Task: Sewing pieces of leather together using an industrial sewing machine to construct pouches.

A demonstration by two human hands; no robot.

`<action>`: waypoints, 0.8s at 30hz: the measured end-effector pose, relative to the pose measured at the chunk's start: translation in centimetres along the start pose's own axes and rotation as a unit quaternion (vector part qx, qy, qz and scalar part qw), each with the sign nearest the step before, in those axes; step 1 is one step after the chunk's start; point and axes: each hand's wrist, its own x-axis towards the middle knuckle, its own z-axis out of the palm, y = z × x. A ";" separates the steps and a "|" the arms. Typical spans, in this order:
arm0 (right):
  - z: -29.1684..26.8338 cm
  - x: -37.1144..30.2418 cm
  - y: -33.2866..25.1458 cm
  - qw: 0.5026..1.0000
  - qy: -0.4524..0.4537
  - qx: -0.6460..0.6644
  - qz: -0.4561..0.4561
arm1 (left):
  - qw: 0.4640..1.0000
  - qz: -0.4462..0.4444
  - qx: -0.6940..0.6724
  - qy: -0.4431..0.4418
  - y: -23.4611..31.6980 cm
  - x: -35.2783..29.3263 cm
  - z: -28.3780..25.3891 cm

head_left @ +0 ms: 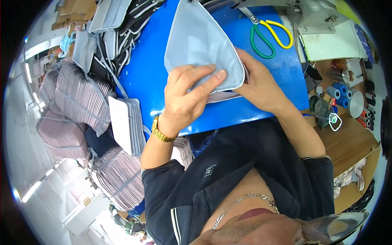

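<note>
A light grey-blue fabric piece (196, 45) with white-edged borders is lifted over the blue tabletop (143, 85), its far end up at the machine by the top edge. My left hand (188, 92), with a gold watch on the wrist, is closed on its near part, fingers laid over the front face. Gripping the right border is my right hand (259, 83); its fingers go behind the fabric and are partly hidden. A paler layer (222, 96) shows beneath the near corner. Scissors with green and yellow handles (261, 34) lie on the table to the right.
Bundled stacks of striped fabric pieces (79, 94) stand at the left, beside a stack of pale panels (124, 124). Grey and black pieces (118, 24) pile up at the far left. Blue thread spools (341, 96) and a cardboard box (347, 143) are at the right.
</note>
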 end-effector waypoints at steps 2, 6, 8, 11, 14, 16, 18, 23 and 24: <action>-0.5 0.2 -1.0 0.998 -0.055 -0.027 -0.005 | 1.000 0.012 0.012 -0.011 -0.2 0.2 -0.7; -2.3 -1.3 -3.1 0.991 -0.105 -0.055 0.064 | 0.997 -0.003 0.009 -0.079 0.0 0.4 -3.0; -1.7 -1.5 -3.9 0.994 -0.078 -0.074 0.027 | 0.993 0.012 -0.006 -0.118 -0.1 0.8 -3.5; -1.6 -1.7 -4.1 0.993 -0.079 -0.084 0.009 | 0.992 0.017 -0.005 -0.124 -0.1 0.8 -3.7; -1.9 -1.2 -4.1 0.993 -0.073 -0.087 0.016 | 0.992 0.020 -0.003 -0.123 -0.7 1.5 -3.5; -2.2 -0.3 -4.3 0.992 -0.077 -0.098 0.020 | 0.992 0.021 0.005 -0.124 -1.2 2.1 -3.6; -2.4 0.5 -4.4 0.987 -0.094 -0.122 0.049 | 0.992 0.019 0.012 -0.124 -1.6 2.6 -3.6; -1.8 2.6 -3.4 0.993 -0.045 -0.100 0.030 | 0.992 0.037 0.042 -0.111 -3.5 3.6 -3.4; -1.8 3.1 -3.2 0.994 -0.044 -0.095 0.024 | 0.992 0.043 0.051 -0.110 -3.9 3.8 -3.3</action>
